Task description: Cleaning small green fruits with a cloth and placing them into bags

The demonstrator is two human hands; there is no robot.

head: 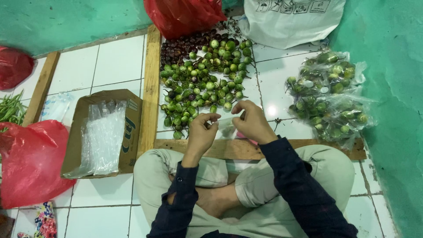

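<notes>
a: a person sits cross-legged on a white tiled floor, both hands raised over a wooden frame. what do the hands hold?

b: a small clear bag, stretched between them just above the frame's near rail. the left hand pinches one edge, thumb and forefinger closed on the plastic. the right hand has its fingers curled in on the other edge, also clamped on the bag.

a: is anything in the bag?

b: too blurred to tell.

a: and beyond the hands?

b: a heap of small round green eggplants lies on the floor inside the frame, just past the fingertips. darker, brownish ones sit at the far left of the heap, near a red plastic bag.

a: to the person's right?

b: filled clear bags of the same green fruit, piled against a green wall. a white sack stands behind them.

a: to the left?

b: an open cardboard box holding a stack of clear bags, touching the frame's outer side. another red bag lies beside it, with green beans at the edge of view.
</notes>
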